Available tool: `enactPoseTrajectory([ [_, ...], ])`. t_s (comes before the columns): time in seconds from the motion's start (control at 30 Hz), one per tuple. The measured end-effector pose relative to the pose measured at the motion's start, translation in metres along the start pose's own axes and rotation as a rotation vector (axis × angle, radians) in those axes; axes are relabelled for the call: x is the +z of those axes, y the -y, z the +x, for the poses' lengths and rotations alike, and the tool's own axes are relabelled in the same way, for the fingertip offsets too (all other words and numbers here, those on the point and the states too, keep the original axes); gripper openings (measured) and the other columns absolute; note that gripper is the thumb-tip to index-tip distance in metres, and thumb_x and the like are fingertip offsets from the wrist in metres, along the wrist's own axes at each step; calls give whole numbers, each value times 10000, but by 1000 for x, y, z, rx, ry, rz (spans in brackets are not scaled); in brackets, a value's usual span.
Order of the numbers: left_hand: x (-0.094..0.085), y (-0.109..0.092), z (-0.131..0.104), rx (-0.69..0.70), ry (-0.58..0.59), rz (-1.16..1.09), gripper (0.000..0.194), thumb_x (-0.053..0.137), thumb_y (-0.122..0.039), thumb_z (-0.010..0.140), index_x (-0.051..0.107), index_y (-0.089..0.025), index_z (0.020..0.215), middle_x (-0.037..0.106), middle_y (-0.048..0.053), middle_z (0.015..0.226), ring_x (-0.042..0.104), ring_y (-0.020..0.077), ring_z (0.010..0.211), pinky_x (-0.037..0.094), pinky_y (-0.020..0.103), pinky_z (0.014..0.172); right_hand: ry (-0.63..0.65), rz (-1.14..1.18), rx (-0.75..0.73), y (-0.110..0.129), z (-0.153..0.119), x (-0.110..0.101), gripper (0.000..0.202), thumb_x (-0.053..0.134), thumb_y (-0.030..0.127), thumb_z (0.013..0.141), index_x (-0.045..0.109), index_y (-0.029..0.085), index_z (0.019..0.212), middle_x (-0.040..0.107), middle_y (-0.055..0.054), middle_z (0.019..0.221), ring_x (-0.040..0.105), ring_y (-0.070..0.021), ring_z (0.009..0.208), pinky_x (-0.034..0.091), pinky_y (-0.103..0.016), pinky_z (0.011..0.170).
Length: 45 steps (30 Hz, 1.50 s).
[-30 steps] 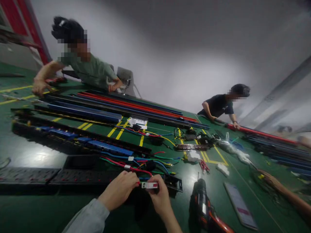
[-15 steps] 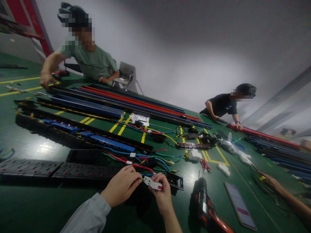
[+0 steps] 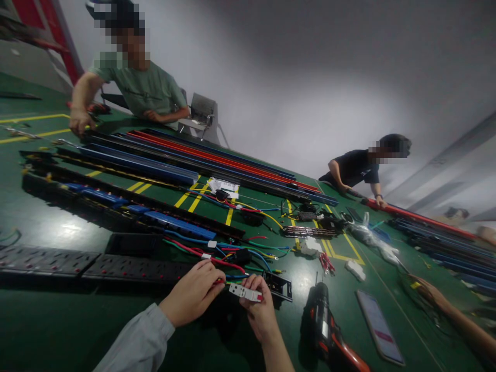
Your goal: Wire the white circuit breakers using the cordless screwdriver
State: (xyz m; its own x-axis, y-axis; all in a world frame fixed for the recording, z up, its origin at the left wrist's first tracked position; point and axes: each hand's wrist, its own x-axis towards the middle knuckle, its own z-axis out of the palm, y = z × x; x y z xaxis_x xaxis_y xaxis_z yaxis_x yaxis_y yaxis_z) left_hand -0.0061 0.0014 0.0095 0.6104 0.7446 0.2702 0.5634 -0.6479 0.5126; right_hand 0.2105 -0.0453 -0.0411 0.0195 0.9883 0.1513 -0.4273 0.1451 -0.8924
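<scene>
My right hand [image 3: 259, 308] is closed round a small white circuit breaker [image 3: 243, 292] with a red part at its right end. Just left of it, my left hand [image 3: 194, 292] pinches thin wires [image 3: 222, 281], a reddish and a green one showing at the fingertips. Whether a wire sits inside the breaker, I cannot tell. Behind my hands lies a long black socket strip [image 3: 135, 271], and its black end housing [image 3: 284, 289] shows past my right hand. Red, blue and green cables [image 3: 228, 265] run along the strip above my left hand.
To my right are a cordless drill [image 3: 323, 323], a phone [image 3: 382, 328] and a white breaker-like block [image 3: 355, 269]. Long blue and red profiles [image 3: 217, 163] lie farther back. Two co-workers stand across the table; another person's hand [image 3: 430, 293] reaches in from the right.
My left fingers have drawn slightly left from the breaker, leaving a wider gap with wire showing. The breaker remains in my right hand. The co-worker at left has shifted a little.
</scene>
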Motion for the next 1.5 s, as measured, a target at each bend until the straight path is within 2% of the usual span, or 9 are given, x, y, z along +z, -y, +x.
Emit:
enactPoseTrajectory([
  [0.1, 0, 2, -3, -3, -14, -12, 146, 493, -250, 944, 579, -242, 1062, 647, 7, 1027, 580, 184, 1004, 380, 399, 1028, -5, -25, 3, -1, 1, -1, 369, 817, 119, 650, 504, 243, 803, 509, 4, 882, 527, -195, 878, 421, -367, 831],
  [0.3, 7, 7, -3, 30, 21, 5, 137, 448, -222, 975, 583, -235, 993, 669, -27, 961, 608, 153, 939, 288, 429, 1112, -31, -251, -33, -5, 4, -1, 311, 787, 124, 687, 518, 237, 794, 558, -15, 891, 554, -209, 880, 445, -386, 829],
  [0.53, 8, 8, -2, 50, 2, 4, 169, 417, -227, 984, 586, -228, 972, 684, -17, 914, 625, 153, 883, 326, 411, 1058, -24, -455, -131, -3, 0, 5, 248, 689, 64, 723, 527, 236, 800, 598, -30, 887, 584, -221, 884, 447, -389, 834],
  [0.77, 1, 1, 1, 23, 31, 5, 152, 427, -214, 978, 574, -226, 939, 679, -23, 897, 620, 158, 873, 323, 402, 1020, 4, -522, -175, 2, 1, 11, 238, 623, 27, 732, 524, 238, 779, 590, -31, 886, 578, -223, 890, 442, -396, 841],
  [1.03, -9, -5, 1, -7, 76, 9, 165, 418, -228, 984, 577, -219, 941, 682, -6, 941, 609, 165, 891, 350, 367, 943, 120, -626, -236, 13, 2, 11, 252, 583, -6, 745, 540, 240, 774, 595, -35, 912, 570, -226, 915, 432, -415, 865],
  [1.27, -11, -4, 1, -9, 72, -32, 166, 426, -233, 977, 588, -217, 943, 689, 2, 947, 610, 161, 886, 379, 344, 903, 129, -653, -272, 11, -1, 11, 252, 603, 3, 754, 539, 246, 771, 604, -38, 917, 569, -238, 922, 433, -421, 838],
  [1.4, -10, -1, 1, -16, 84, -44, 174, 420, -226, 975, 592, -229, 944, 688, -7, 956, 617, 160, 918, 391, 346, 923, 173, -674, -283, 15, 1, 16, 242, 589, 14, 775, 543, 251, 783, 608, -37, 909, 571, -238, 923, 429, -447, 870],
  [1.5, -8, 2, -1, 6, 59, -51, 173, 428, -203, 960, 587, -239, 1020, 686, -5, 1018, 614, 165, 981, 365, 366, 1009, 215, -673, -242, 20, 4, 19, 271, 567, -11, 753, 541, 251, 818, 607, -47, 965, 569, -242, 970, 434, -441, 887],
])
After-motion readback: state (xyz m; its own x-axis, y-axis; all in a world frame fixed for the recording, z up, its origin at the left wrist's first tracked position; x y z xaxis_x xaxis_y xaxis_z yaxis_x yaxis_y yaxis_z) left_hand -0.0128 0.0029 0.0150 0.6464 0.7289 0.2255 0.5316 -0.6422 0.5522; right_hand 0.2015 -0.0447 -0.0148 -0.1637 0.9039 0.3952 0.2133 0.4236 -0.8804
